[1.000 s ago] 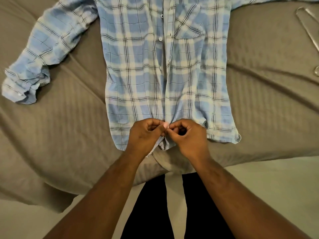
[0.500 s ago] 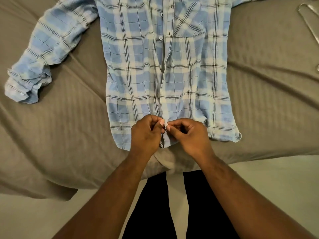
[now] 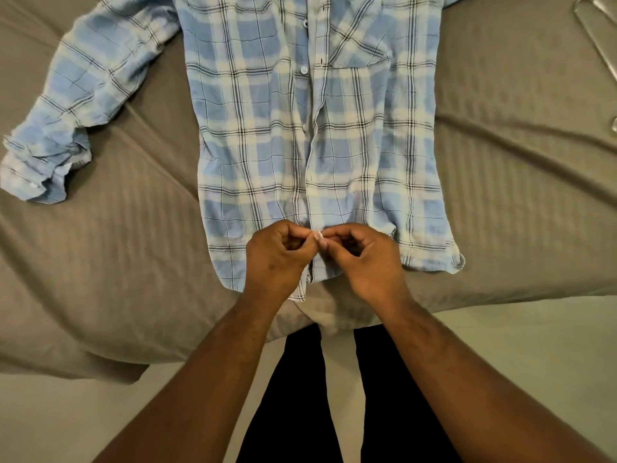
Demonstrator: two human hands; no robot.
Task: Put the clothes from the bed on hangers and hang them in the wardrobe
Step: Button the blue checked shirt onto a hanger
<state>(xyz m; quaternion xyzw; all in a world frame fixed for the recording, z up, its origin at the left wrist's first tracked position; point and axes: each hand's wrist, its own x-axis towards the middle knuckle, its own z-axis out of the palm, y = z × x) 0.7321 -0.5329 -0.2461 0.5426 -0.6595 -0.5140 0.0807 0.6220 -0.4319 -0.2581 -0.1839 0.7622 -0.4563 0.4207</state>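
**Blue plaid shirt [image 3: 267, 145] flat on the bed [image 3: 133, 245], both hands pinching its front edge**

We see the shirt spread front-up across the grey-brown bed cover. Its hem lies at the near edge of the bed, and its collar end runs out past the top of the view.

Our left hand [image 3: 277, 262] and right hand [image 3: 364, 265] meet over the lower end of the button strip, just above the hem. Both have curled fingers. The thumb and forefinger of each pinch the shirt's front edge at the spot where the two hands touch. A small pale bit shows between the fingertips, too small for us to tell whether it is a button or cloth.

Higher up the strip, two white buttons [image 3: 304, 70] show, with a chest pocket [image 3: 360, 41] just to their right.

One sleeve [image 3: 76, 105] bends away toward the left side of the bed, its cuff crumpled on the cover.

Well apart from the shirt, at the far right of the bed, lies a pale hanger [image 3: 597, 35], partly cut off by the frame.

Our legs in black trousers [image 3: 297, 396] stand against the bed's near edge, on a pale floor [image 3: 500, 345].
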